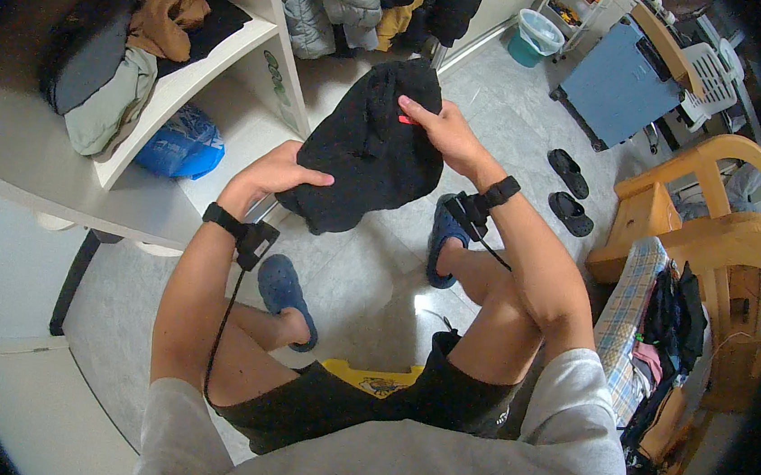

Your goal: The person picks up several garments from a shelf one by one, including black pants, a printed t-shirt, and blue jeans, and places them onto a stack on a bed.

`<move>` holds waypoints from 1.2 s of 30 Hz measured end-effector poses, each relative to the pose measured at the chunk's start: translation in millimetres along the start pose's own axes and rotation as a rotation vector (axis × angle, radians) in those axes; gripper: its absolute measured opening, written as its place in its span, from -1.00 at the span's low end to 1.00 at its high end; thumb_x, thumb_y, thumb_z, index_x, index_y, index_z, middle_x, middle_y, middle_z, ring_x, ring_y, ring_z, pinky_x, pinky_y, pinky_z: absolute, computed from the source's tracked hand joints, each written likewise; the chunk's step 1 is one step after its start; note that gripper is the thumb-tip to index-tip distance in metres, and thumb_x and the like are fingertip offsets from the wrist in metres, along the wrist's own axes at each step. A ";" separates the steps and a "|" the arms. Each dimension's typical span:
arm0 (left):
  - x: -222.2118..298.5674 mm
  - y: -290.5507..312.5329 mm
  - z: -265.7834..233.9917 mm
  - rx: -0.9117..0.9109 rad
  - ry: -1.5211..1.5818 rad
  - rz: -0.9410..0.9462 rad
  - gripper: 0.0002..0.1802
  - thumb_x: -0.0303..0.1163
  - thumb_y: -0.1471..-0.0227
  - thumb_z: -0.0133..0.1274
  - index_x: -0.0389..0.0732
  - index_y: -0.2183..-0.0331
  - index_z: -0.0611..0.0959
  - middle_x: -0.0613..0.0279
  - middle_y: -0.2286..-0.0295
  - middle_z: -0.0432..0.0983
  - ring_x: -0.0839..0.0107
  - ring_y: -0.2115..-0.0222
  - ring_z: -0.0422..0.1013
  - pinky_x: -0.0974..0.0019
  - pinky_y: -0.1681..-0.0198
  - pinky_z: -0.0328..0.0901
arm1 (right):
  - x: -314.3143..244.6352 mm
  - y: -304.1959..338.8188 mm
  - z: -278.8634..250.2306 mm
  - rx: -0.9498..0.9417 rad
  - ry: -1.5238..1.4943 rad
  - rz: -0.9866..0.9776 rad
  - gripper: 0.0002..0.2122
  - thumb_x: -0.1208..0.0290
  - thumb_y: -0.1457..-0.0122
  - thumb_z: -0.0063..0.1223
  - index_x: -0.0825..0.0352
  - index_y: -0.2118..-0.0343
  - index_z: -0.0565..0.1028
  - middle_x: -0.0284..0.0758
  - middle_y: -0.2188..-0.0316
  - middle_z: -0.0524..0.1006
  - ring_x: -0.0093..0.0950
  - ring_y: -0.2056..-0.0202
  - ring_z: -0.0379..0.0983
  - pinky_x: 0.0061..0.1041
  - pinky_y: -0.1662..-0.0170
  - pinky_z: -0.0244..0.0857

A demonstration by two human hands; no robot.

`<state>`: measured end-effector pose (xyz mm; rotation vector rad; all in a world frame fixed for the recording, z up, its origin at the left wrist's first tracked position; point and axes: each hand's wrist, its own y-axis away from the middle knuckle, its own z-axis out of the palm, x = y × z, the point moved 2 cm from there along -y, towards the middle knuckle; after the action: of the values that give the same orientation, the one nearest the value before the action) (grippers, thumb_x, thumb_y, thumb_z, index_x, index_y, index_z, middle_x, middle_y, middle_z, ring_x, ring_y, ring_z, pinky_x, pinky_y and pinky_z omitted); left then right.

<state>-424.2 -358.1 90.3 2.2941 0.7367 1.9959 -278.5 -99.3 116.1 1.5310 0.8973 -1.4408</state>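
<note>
Both my hands hold up a black folded garment [374, 160] in front of the shelf unit. My left hand [279, 174] grips its left edge, thumb on top and fingers hidden beneath. At the upper right edge my right hand [448, 135] pinches it, the thumb beside a small red tag. What kind of garment it is I cannot tell. To the left, a white shelf [206, 64] bears a pile of folded clothes: a dark grey one [93, 59], a pale green one [112, 101] and a brown one [169, 20].
A blue plastic bag [182, 143] lies in the lower compartment. Jackets [342, 3] hang at the back. Farther right are a teal bin [534, 38], a blue cabinet [620, 82] and black slippers [570, 173]. Clothes lie on a bed [632, 305] with a wooden frame [715, 240].
</note>
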 end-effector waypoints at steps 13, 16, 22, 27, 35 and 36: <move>-19.4 -5.2 -26.2 0.199 0.626 -0.099 -0.36 0.05 -0.32 0.01 -0.35 -0.10 0.57 0.15 -0.07 0.56 0.34 -0.03 0.51 0.31 -0.16 0.33 | -9.1 12.7 -10.5 0.058 -0.346 0.403 -0.56 0.10 -0.31 0.19 0.43 0.00 0.54 -0.19 0.11 0.66 -0.38 0.16 0.63 -0.42 0.01 0.50; -15.1 -4.9 -16.6 0.146 0.688 -0.135 -0.36 0.06 -0.33 -0.02 -0.33 -0.12 0.56 0.19 -0.07 0.56 0.35 -0.03 0.50 0.30 -0.17 0.33 | -8.0 15.4 -10.9 -0.052 -0.496 0.415 -0.58 0.20 -0.29 0.23 0.44 -0.04 0.53 -0.16 0.08 0.65 -0.38 0.13 0.63 -0.41 0.00 0.52; 4.5 6.3 -3.2 0.094 0.600 -0.136 -0.55 -0.10 -0.27 0.12 -0.27 0.02 0.67 0.23 0.11 0.67 0.40 0.14 0.57 0.32 0.02 0.44 | -5.9 17.5 -7.8 -0.071 -0.284 0.388 -0.52 0.34 -0.20 0.34 0.50 -0.09 0.48 -0.14 0.03 0.62 -0.32 0.08 0.62 -0.36 -0.02 0.52; 4.1 4.3 -1.1 0.139 -0.091 -0.176 -0.47 -0.04 -0.23 0.15 -0.34 0.04 0.67 0.20 0.13 0.65 0.41 0.14 0.55 0.37 0.09 0.39 | -5.6 23.0 3.3 0.023 -0.083 0.367 -0.43 0.15 -0.19 0.36 0.53 -0.09 0.48 -0.12 0.05 0.62 -0.31 0.09 0.62 -0.36 -0.01 0.51; -46.3 -19.7 -13.8 0.341 0.333 -0.204 -0.14 0.27 -0.26 -0.09 -0.48 0.05 0.66 -0.05 0.06 0.63 0.25 0.04 0.55 0.26 -0.11 0.36 | -10.2 28.1 18.4 -0.074 -0.059 0.334 -0.41 0.04 -0.19 0.34 0.49 -0.06 0.52 -0.14 0.07 0.63 -0.34 0.12 0.62 -0.39 0.00 0.49; -40.2 -19.2 -8.4 0.307 0.508 -0.184 -0.10 0.31 -0.26 -0.14 -0.47 0.02 0.64 -0.04 0.03 0.62 0.22 0.03 0.55 0.24 -0.14 0.34 | -5.9 26.7 14.9 -0.062 -0.134 0.383 -0.44 0.04 -0.20 0.32 0.46 -0.05 0.54 -0.16 0.07 0.64 -0.35 0.13 0.62 -0.40 0.00 0.49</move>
<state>-441.5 -357.7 48.4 1.7484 1.3108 2.5438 -260.7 -123.3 124.5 1.4483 0.5283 -1.2083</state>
